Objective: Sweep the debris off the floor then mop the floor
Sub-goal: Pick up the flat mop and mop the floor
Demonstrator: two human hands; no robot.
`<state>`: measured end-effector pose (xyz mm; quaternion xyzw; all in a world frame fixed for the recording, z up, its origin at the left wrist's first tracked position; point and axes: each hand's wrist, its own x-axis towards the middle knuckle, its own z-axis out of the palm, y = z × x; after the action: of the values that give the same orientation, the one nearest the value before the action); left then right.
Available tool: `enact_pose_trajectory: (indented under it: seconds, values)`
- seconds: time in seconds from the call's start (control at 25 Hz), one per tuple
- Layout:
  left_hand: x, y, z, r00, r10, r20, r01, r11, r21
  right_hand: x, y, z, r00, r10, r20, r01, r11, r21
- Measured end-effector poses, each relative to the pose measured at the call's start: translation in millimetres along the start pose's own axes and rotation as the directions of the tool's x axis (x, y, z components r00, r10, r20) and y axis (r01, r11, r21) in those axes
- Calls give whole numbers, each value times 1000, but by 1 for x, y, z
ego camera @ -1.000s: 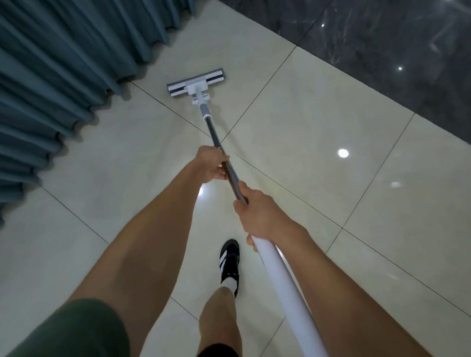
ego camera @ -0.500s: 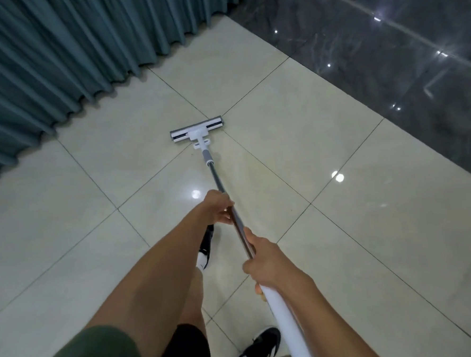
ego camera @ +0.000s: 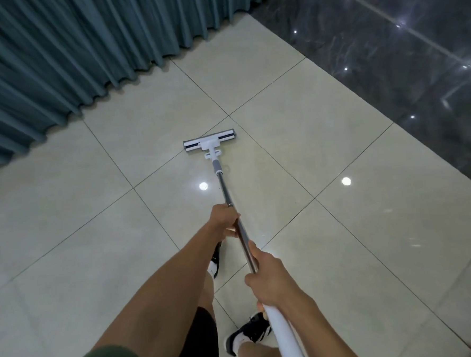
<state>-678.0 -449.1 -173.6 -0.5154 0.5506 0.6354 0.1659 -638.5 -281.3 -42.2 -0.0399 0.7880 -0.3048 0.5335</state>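
Two-hand grip, left hand (ego camera: 224,217), right hand (ego camera: 268,279): one mop (ego camera: 209,144).

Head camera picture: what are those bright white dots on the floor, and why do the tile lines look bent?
In the head view, the dots are glare from ceiling lights on the glossy cream tiles, with smaller sparkles on the dark marble strip; the wide-angle lens bows the tile lines and the curtain toward the edges; the mop head is sharp, the bottom right corner blurred.

Dim, wide-angle warp, glare spots on floor (ego camera: 365,148)
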Motion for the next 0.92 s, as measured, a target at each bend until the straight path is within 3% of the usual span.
enact_pose_trajectory:
  seconds: [0.16, 0.36, 0.64, 0.92]
  values:
    - [29, 28, -12, 1000, 18, 7, -18, 1000, 0, 30, -25, -4, 999, 0, -49, -3, 998, -66]
    - [87, 80, -33, 1000, 21, -3, -21, 999, -48, 89, -77, -17, 997, 48, -64, -49, 999, -15]
    - [233, 225, -104, 1000, 12, -13, -12, 1000, 1, 239, -221, -46, 987, 72, -141, -78, 996, -40]
    - [322, 350, -149, 999, 51, -11, -50, 998, 37, 344, -334, -75, 959, -73, -275, -7, 960, -279]
